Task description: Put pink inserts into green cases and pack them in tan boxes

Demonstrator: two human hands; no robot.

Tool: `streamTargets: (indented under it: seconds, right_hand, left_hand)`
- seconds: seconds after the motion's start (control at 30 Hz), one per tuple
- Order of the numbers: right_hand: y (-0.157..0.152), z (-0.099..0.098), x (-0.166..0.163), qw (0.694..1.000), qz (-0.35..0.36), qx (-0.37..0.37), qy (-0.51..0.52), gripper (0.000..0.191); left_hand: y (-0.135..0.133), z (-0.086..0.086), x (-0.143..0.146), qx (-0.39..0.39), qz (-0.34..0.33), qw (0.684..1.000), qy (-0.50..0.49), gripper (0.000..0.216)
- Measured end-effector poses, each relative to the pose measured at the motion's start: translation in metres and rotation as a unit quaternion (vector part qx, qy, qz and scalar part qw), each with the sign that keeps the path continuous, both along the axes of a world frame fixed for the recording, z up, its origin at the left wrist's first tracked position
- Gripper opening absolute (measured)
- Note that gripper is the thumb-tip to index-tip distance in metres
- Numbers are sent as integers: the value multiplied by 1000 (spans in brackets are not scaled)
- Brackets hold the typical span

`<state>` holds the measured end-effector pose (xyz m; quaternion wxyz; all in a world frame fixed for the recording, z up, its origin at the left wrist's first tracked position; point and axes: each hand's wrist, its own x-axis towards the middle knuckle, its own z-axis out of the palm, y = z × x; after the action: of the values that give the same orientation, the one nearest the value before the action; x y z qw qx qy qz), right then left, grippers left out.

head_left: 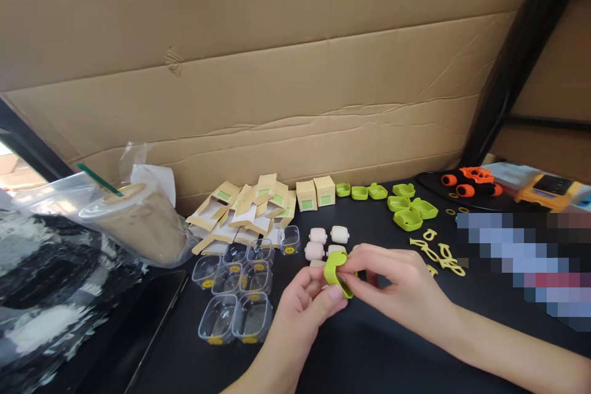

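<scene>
"Where's the lime-green case point(330, 271) right now?"

"Between the hands, raised just over the black counter point(369, 357), its hollow showing a little toward us and its rounded tab at the top."

"And the grip on each side?"

"The left hand point(302, 303) is closed on it, thumb on the near lower wall, fingers curled behind. The right hand point(401, 271) pinches at the opposite rim, though the fingertips partly hide the exact contact."

"How would you work it well from there?"

"I'd let the left steady it and the right do the fine work. The wall looks thin and probably bends, so I'd press lightly near the edge and not squeeze the middle, or the opening may pinch shut."

"Anything close enough to knock?"

"The pale rollers point(314, 251) sit just beyond the hands, so I'd keep the knuckles up. The clear plastic cups point(252, 318) are near the left forearm; that elbow should stay put. The yellow loops point(431, 252) lie past the right hand, so avoid sweeping that way."
</scene>
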<state>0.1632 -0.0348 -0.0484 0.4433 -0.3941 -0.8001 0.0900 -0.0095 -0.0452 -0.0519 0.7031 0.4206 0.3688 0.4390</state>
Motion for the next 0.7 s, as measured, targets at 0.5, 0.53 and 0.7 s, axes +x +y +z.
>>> streamTargets:
  seconds: [0.5,0.53,0.7]
  right_hand:
    - [0,2,-1,999,-2,40,-35,13]
    - [-1,2,-1,999,3,33,-33,13]
    - [-3,-2,-1,999,22,8,-23,14]
  left_hand:
    - [-3,-2,1,-28,1,999,-46,26]
    - [-3,-3,0,-31,-1,998,-45,26]
    - [1,-10,-4,-15,-2,1000,-24,28]
